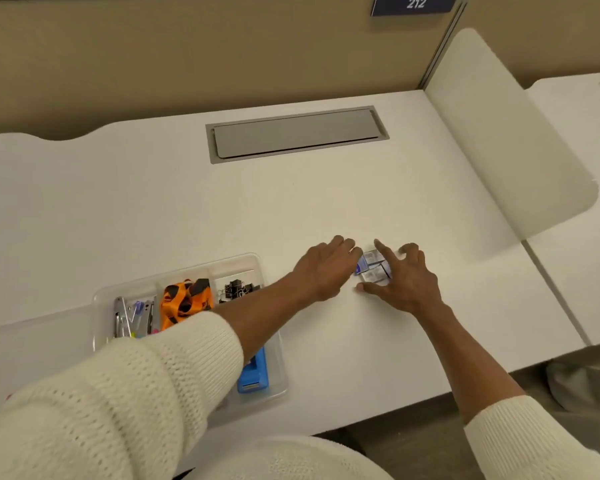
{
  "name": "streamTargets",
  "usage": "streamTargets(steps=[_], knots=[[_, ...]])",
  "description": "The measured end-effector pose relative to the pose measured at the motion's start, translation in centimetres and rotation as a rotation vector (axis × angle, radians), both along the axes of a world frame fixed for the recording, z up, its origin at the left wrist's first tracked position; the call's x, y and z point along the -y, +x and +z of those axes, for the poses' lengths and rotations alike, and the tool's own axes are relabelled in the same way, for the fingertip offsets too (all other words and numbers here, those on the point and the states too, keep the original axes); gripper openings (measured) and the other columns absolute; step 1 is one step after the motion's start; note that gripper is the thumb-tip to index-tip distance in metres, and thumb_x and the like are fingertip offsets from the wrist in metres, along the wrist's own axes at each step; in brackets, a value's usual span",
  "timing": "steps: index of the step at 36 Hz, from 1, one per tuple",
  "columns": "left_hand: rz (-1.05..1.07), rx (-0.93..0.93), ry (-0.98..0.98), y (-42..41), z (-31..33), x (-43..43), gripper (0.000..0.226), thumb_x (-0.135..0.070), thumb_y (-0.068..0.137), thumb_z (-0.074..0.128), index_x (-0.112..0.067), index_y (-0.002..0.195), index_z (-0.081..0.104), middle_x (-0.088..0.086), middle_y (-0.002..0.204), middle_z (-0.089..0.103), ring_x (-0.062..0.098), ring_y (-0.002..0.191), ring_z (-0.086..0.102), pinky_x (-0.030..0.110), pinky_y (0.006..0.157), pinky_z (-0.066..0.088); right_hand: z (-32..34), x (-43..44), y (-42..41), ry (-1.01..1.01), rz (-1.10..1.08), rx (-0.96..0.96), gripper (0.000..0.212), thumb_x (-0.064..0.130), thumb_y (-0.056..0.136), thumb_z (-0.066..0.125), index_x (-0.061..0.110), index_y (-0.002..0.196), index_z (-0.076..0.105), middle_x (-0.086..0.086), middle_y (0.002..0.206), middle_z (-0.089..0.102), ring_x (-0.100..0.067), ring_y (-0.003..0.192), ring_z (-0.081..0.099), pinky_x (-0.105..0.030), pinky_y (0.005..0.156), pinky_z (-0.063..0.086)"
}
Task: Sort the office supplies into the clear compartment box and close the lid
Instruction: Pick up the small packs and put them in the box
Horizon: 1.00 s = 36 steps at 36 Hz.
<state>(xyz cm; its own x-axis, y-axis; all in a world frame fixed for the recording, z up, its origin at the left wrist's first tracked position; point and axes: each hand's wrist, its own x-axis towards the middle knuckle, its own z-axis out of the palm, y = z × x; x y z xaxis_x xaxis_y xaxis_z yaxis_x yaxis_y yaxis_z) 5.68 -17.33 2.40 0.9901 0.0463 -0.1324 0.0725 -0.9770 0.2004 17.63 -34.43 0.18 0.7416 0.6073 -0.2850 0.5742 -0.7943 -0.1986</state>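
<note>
The clear compartment box (243, 263) sits at the left of the white desk, lid off. Its compartments hold metal tools and coloured pens (132, 317), an orange and black lanyard (186, 299), black binder clips (238, 289) and a blue stapler (253, 374). My left forearm crosses over the box and hides part of it. To its right, a cluster of small staple boxes (373, 266) lies on the desk. My left hand (326, 268) touches the cluster's left side. My right hand (404, 275) cups its right side, fingers spread around it. The cluster rests on the desk.
A grey cable hatch (297, 133) is set into the desk at the back. A white divider panel (506, 140) stands at the right, with another desk beyond it. A tan partition wall runs behind. The desk's front edge lies near my body.
</note>
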Motion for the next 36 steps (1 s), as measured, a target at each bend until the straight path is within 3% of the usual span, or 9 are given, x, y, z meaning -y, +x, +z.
streamTargets(steps=[3, 6, 8, 10, 13, 18, 22, 30, 36], knots=[[-0.039, -0.040, -0.014, 1.3, -0.7, 0.0, 0.084, -0.005, 0.082, 0.075, -0.011, 0.153, 0.032, 0.008, 0.165, 0.029, 0.028, 0.144, 0.039, 0.041, 0.089, 0.052, -0.2, -0.6, 0.7, 0.010, 0.049, -0.005, 0.100, 0.082, 0.064, 0.071, 0.049, 0.151, 0.033, -0.006, 0.133, 0.033, -0.025, 0.129, 0.040, -0.045, 0.079, 0.056], [-0.045, -0.044, -0.061, 2.0, -0.8, -0.2, 0.087, 0.002, 0.083, 0.070, -0.017, 0.157, 0.029, 0.003, 0.170, 0.022, 0.026, 0.147, 0.037, 0.042, 0.092, 0.053, -0.4, -0.9, 1.2, 0.044, 0.087, -0.014, 0.086, 0.073, 0.065, 0.078, 0.041, 0.138, 0.047, -0.006, 0.126, 0.036, -0.026, 0.121, 0.045, -0.037, 0.070, 0.050], [-0.059, -0.029, -0.058, 2.3, -1.0, -0.4, 0.075, 0.003, 0.085, 0.064, -0.017, 0.152, 0.039, 0.004, 0.162, 0.038, 0.028, 0.136, 0.046, 0.041, 0.088, 0.053, -0.5, -1.1, 1.5, 0.058, 0.070, -0.047, 0.085, 0.071, 0.061, 0.082, 0.039, 0.132, 0.049, -0.005, 0.122, 0.037, -0.025, 0.116, 0.046, -0.037, 0.069, 0.051], [-0.094, 0.001, -0.006, 2.4, -1.5, -0.6, 0.053, 0.002, 0.086, 0.062, -0.014, 0.135, 0.053, 0.005, 0.135, 0.058, 0.029, 0.120, 0.053, 0.036, 0.073, 0.044, -0.6, -1.1, 1.6, 0.067, 0.047, -0.079, 0.084, 0.071, 0.056, 0.084, 0.040, 0.126, 0.049, -0.003, 0.118, 0.038, -0.023, 0.111, 0.047, -0.038, 0.070, 0.054], [-0.107, 0.035, 0.053, 2.0, -2.4, -0.9, 0.035, 0.003, 0.081, 0.067, -0.011, 0.112, 0.060, 0.007, 0.108, 0.061, 0.028, 0.102, 0.056, 0.035, 0.063, 0.034, -0.5, -1.0, 1.7, 0.073, 0.011, -0.121, 0.085, 0.075, 0.049, 0.085, 0.041, 0.118, 0.046, 0.000, 0.112, 0.040, -0.021, 0.102, 0.048, -0.039, 0.071, 0.055], [-0.089, 0.079, 0.074, 1.5, -3.3, -1.1, 0.030, -0.007, 0.075, 0.081, -0.014, 0.094, 0.059, 0.006, 0.094, 0.059, 0.028, 0.088, 0.057, 0.034, 0.055, 0.029, -0.3, -1.0, 1.6, 0.033, 0.006, -0.139, 0.085, 0.076, 0.047, 0.085, 0.039, 0.111, 0.044, 0.002, 0.105, 0.047, -0.020, 0.096, 0.050, -0.040, 0.072, 0.054], [-0.023, 0.059, -0.001, 1.0, -3.0, -0.6, 0.021, -0.012, 0.085, 0.073, -0.010, 0.102, 0.061, 0.010, 0.103, 0.063, 0.031, 0.100, 0.056, 0.037, 0.064, 0.031, -0.4, -1.0, 1.2, 0.009, 0.034, -0.163, 0.048, 0.059, 0.070, 0.083, 0.035, 0.092, 0.049, 0.005, 0.095, 0.050, -0.021, 0.083, 0.057, -0.031, 0.064, 0.044], [0.254, 0.026, -0.220, -3.2, -0.1, 0.4, 0.019, -0.011, 0.086, 0.071, -0.009, 0.101, 0.059, 0.008, 0.103, 0.063, 0.028, 0.097, 0.054, 0.038, 0.065, 0.042, 0.4, -1.4, -1.2, 0.167, -0.055, -0.292, 0.017, 0.036, 0.083, 0.082, 0.029, 0.082, 0.066, -0.002, 0.085, 0.070, -0.019, 0.052, 0.070, -0.036, 0.053, 0.060], [0.622, 0.137, -0.429, -11.2, 3.8, 0.0, 0.021, -0.034, 0.090, 0.073, -0.017, 0.100, 0.064, -0.001, 0.099, 0.067, 0.022, 0.086, 0.061, 0.039, 0.072, 0.050, 3.3, -3.0, -5.9, 0.419, -0.251, -0.465, 0.017, 0.042, 0.081, 0.082, 0.029, 0.083, 0.072, 0.004, 0.075, 0.073, -0.016, 0.051, 0.072, -0.050, 0.068, 0.065]])
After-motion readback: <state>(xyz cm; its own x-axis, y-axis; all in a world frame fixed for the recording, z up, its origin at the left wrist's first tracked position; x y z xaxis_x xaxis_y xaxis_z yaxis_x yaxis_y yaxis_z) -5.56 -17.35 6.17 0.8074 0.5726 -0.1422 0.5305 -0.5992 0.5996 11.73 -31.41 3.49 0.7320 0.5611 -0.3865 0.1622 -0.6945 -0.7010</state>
